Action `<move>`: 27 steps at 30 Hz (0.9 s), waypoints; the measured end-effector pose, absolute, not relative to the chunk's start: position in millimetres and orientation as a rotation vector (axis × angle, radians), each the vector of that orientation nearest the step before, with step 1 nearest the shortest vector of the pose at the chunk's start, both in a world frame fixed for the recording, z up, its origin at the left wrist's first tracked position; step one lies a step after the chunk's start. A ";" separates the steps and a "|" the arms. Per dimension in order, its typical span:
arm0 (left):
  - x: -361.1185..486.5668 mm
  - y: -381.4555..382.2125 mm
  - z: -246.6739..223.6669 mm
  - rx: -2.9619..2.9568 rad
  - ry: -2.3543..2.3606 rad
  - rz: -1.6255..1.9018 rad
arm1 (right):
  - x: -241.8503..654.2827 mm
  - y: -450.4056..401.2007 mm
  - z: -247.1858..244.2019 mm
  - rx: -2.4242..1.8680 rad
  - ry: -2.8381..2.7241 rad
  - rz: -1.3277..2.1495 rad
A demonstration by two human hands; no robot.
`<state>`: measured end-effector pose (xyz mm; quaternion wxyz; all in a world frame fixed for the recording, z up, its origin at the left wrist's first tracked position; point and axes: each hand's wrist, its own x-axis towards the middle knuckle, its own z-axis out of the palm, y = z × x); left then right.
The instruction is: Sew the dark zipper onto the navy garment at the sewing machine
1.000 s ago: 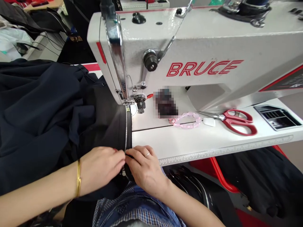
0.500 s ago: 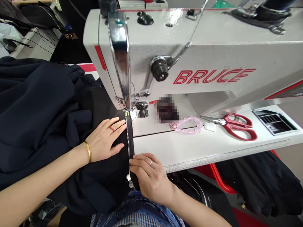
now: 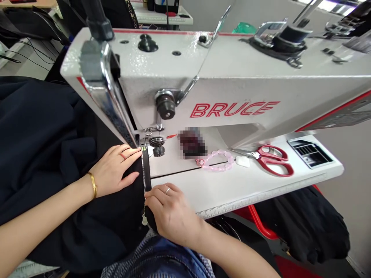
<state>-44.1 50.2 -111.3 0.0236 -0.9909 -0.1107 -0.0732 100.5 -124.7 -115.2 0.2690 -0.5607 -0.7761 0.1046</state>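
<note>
My left hand (image 3: 117,170) lies flat on the dark fabric (image 3: 37,143), its fingers stretched toward the presser-foot area of the sewing machine (image 3: 179,92). Beside those fingertips a metal-toothed zipper (image 3: 143,175) runs along the fabric's right edge, from under the machine head toward my body. Lower down, my right hand (image 3: 171,212) is closed on the zipper's edge, fingers curled over its tape. A silver zipper pull (image 3: 144,220) hangs just below and left of that hand. The needle itself is hidden behind the machine head.
On the white machine bed (image 3: 174,189) lie red-handled scissors (image 3: 275,162), a pink bead bracelet (image 3: 218,161), a small white piece (image 3: 242,161) and a blurred-out dark item (image 3: 192,143). A ruler strip (image 3: 261,197) edges the table. Dark cloth (image 3: 304,220) hangs below right.
My view has shifted, so the machine and both hands appear further left and the machine top lower. Both hands keep nearly the same places on the fabric and zipper.
</note>
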 end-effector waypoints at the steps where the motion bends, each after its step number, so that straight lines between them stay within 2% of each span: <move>1: -42.6 54.7 -111.6 -3.052 -0.355 -0.218 | 102.4 -121.0 -114.8 -1.527 -2.111 0.282; 8: -34.3 62.0 -100.0 -2.972 -0.322 -0.187 | 108.9 -113.4 -110.0 -1.569 -2.158 0.222; 13: -50.6 -1.0 -85.5 -2.974 -0.060 -0.257 | 105.1 -125.0 -108.0 -1.622 -2.126 0.206; 17: -71.8 -36.1 -93.6 -3.015 -0.087 -0.326 | 100.6 -131.3 -110.4 -1.656 -2.090 0.203; 27: -56.0 -19.1 -98.6 -3.125 -0.172 -0.440 | 100.4 -134.2 -116.1 -1.582 -2.106 0.140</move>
